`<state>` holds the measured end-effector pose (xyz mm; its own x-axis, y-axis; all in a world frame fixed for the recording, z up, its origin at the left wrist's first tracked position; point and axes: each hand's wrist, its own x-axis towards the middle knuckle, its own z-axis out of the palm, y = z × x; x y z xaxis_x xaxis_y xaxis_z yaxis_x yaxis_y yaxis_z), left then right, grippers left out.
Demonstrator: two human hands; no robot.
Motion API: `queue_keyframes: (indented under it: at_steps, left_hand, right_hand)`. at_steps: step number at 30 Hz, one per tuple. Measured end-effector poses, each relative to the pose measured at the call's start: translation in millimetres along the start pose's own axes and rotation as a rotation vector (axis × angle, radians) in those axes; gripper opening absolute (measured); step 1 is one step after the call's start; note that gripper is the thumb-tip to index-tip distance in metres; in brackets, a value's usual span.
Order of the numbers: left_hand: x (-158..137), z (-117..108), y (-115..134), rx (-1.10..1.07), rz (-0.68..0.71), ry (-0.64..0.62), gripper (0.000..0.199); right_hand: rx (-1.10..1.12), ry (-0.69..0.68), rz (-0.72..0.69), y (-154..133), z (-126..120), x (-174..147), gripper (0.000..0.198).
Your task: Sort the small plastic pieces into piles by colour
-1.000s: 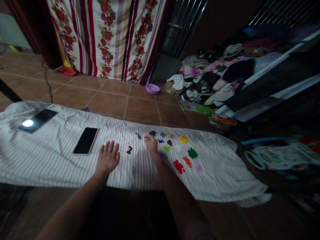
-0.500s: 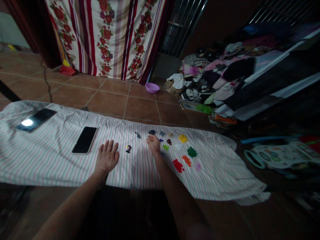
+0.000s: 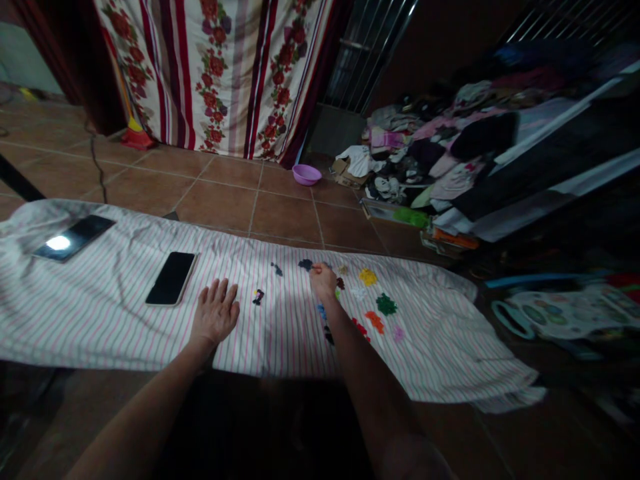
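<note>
My left hand (image 3: 216, 313) lies flat on the striped cloth (image 3: 125, 333) with its fingers spread, holding nothing. Beside its fingertips is a small cluster of black, pink and yellow pieces (image 3: 258, 297). My right hand (image 3: 324, 283) is closed in a pinch just right of a dark grey pile (image 3: 305, 265); anything between the fingertips is too small to make out. Left of that pile lies a short line of grey pieces (image 3: 277, 269). Around the hand sit piles of tiny yellow (image 3: 368, 277), green (image 3: 387, 304), orange (image 3: 375, 322) and blue (image 3: 321, 312) pieces. My right forearm partly covers the red pile (image 3: 361, 329).
A phone (image 3: 171, 279) lies left of my left hand, and a shiny dark tablet-like device (image 3: 75, 238) farther left. Beyond the cloth are a purple basin (image 3: 307, 175) on the tiled floor, a floral curtain (image 3: 235, 80) and heaped clothes (image 3: 425, 147).
My right hand has shifted right, from just below the dark grey pile to its right side, uncovering blue and black pieces near my wrist. My left hand stays flat in place.
</note>
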<state>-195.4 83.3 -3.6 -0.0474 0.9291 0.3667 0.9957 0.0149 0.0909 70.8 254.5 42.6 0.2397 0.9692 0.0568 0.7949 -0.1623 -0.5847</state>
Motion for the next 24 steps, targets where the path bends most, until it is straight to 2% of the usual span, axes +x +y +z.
queue_keyframes:
  at_steps: [6, 13, 19, 24]
  left_hand:
    - [0, -1, 1, 0.014, 0.003, 0.002, 0.049]
    - [1, -2, 0, 0.028, 0.012, 0.006, 0.049]
    - [1, -1, 1, -0.011, -0.003, -0.004, 0.05]
    - [2, -5, 2, -0.034, -0.018, -0.031, 0.05]
  right_hand:
    - [-0.132, -0.028, -0.019, 2, -11, 2, 0.034]
    - [-0.203, -0.048, -0.064, -2, -10, 0, 0.04]
    - [-0.19, -0.036, -0.1, -1, -4, 2, 0.036]
    - [-0.114, 0.013, -0.204, -2, 6, -6, 0.033]
